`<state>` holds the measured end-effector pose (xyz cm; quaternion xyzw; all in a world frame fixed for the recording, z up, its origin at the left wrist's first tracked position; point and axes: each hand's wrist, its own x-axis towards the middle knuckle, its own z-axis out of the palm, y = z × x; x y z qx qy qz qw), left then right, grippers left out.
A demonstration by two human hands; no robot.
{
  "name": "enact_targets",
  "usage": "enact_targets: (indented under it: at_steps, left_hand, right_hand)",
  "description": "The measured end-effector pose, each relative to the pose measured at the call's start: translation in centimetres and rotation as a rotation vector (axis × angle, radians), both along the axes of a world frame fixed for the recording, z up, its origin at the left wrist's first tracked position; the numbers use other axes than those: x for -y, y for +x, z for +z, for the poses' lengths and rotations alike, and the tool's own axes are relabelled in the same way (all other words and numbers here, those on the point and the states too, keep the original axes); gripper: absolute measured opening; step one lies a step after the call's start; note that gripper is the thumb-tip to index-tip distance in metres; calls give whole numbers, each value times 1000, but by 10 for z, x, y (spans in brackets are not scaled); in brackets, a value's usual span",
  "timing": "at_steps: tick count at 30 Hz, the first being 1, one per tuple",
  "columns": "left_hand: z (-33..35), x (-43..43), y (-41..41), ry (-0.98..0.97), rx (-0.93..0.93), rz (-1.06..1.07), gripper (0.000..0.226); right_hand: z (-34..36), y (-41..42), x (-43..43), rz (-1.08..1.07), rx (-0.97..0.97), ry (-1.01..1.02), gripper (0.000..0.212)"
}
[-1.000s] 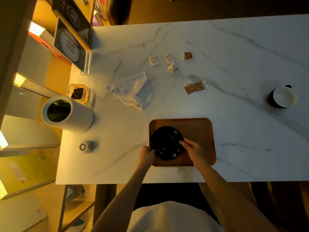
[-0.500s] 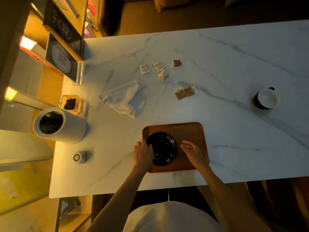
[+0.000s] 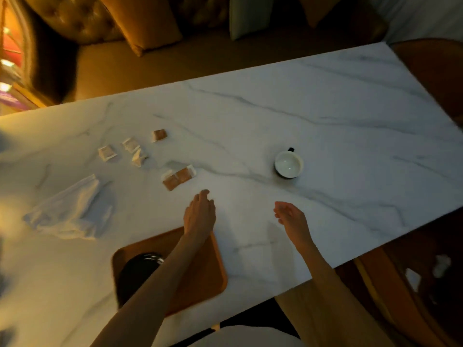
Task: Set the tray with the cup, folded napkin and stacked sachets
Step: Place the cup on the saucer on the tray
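A brown wooden tray (image 3: 203,274) lies at the near edge of the marble table, with a black saucer (image 3: 136,274) on its left half, partly hidden by my left forearm. My left hand (image 3: 199,214) hovers open beyond the tray, fingers toward the two brown sachets (image 3: 178,177). My right hand (image 3: 290,216) is open and empty over bare marble, short of the cup (image 3: 288,163), which is dark outside, white inside and stands upright. Several pale sachets (image 3: 131,150) lie scattered at the back left. A crumpled white napkin (image 3: 72,209) lies on the left.
The marble table (image 3: 325,108) runs to a right edge near a round wooden chair (image 3: 436,76). A padded sofa with cushions (image 3: 150,23) stands behind the table. The view is blurred at the left border.
Both hands have let go of the saucer and moved forward over the table, the right one toward the cup. The camera has swung right, so the canister and shelf have left the view.
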<state>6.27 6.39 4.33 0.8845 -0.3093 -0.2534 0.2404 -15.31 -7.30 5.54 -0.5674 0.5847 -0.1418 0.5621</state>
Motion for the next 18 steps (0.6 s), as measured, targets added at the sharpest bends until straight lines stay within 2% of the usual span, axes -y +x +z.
enact_targets:
  at_steps: [2,6,10,15,18]
  left_hand:
    - [-4,51,-17,-12,-49,21,32]
    - [-17,145,-45,-31,-212,57,33]
    - [-26,209,-57,-9,-373,81,44]
    - [-32,247,-64,53,-448,35,51]
    - [-32,259,-68,72,-511,35,53]
  right_hand:
    - [-4,-11,51,-38,-28,-4,17]
    - [-15,-19,136,-34,-73,-18,41]
    - [-30,-7,190,31,-42,105,55]
    - [-49,11,211,135,-30,175,50]
    - [-57,16,214,121,2,180,45]
